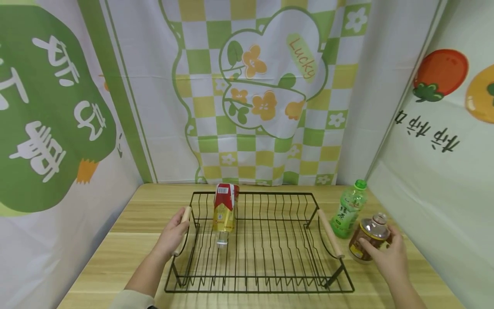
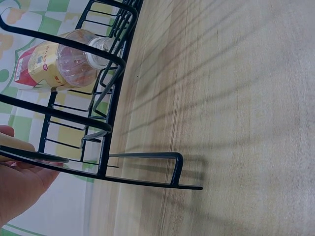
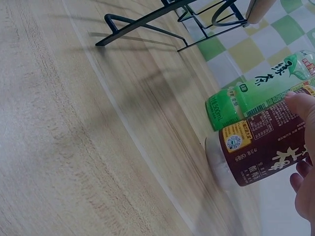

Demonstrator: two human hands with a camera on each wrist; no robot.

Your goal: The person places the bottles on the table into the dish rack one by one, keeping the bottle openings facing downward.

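Observation:
A black wire dish rack (image 1: 270, 219) with wooden handles stands on the table. My left hand (image 1: 174, 234) grips its left wooden handle (image 1: 187, 214); in the left wrist view the fingers (image 2: 34, 177) curl round that handle. Inside the rack, toward its left, lies a clear bottle with a red and yellow label (image 1: 224, 210), neck toward me. Right of the rack, my right hand (image 1: 390, 257) holds a bottle with a dark brown label (image 3: 266, 145), thumb on one side and fingers on the other. Close beside it stands a green tea bottle (image 1: 348, 210).
The rack's right wooden handle (image 1: 330, 234) is near the green bottle. A wood-grain table (image 1: 127, 257) lies under everything. Printed cloth hangs behind as a checkered curtain (image 1: 266, 159), with more cloth (image 1: 432, 193) along the right and left sides.

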